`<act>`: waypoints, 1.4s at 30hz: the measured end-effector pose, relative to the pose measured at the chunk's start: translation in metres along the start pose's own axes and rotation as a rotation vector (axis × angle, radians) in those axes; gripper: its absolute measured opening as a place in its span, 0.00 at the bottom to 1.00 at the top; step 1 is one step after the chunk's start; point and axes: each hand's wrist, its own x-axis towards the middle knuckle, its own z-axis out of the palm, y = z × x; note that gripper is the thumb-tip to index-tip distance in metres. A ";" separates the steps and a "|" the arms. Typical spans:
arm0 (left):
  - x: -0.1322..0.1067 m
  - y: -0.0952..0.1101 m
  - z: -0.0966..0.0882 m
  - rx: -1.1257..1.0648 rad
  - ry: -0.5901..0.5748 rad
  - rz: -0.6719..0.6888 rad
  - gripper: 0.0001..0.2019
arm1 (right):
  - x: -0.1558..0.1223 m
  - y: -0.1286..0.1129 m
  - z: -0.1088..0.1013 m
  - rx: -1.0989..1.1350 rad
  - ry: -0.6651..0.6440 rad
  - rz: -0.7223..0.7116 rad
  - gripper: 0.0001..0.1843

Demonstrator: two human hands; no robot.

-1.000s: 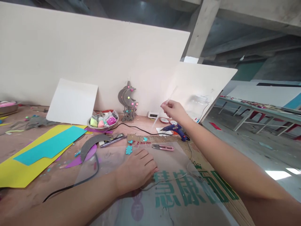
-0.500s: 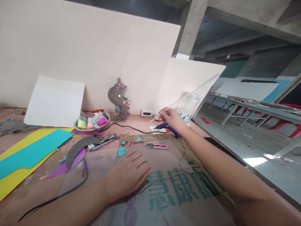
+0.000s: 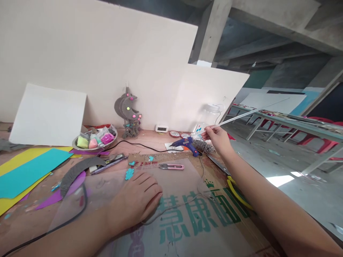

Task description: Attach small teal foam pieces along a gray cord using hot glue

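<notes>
Glue stick, long, thin and clear (image 3: 241, 116), is pinched at its near end between the closed fingertips of the right hand (image 3: 215, 137), its far end slanting up and out past the bench's right edge. That hand is held raised above the blue hot-glue gun (image 3: 185, 143) near the bench's far right corner, forearm extended. Left hand (image 3: 135, 201) is laid flat, palm down, fingers loosely spread and gripping nothing, on the clear plastic sheet (image 3: 184, 178) over printed brown cardboard (image 3: 227, 203).

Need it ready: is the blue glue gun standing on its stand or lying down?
Lying down: the blue glue gun rests on its side on the table, nozzle pointing left.
</notes>
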 end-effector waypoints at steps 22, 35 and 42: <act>0.000 -0.001 -0.001 -0.012 -0.016 -0.003 0.09 | -0.010 -0.005 -0.002 -0.010 0.000 0.043 0.12; 0.002 -0.001 0.000 -0.011 -0.009 -0.001 0.09 | -0.007 0.004 -0.003 -0.020 -0.015 0.057 0.14; 0.002 -0.001 -0.002 -0.012 -0.026 -0.011 0.09 | -0.007 -0.001 -0.001 -0.065 -0.029 0.021 0.14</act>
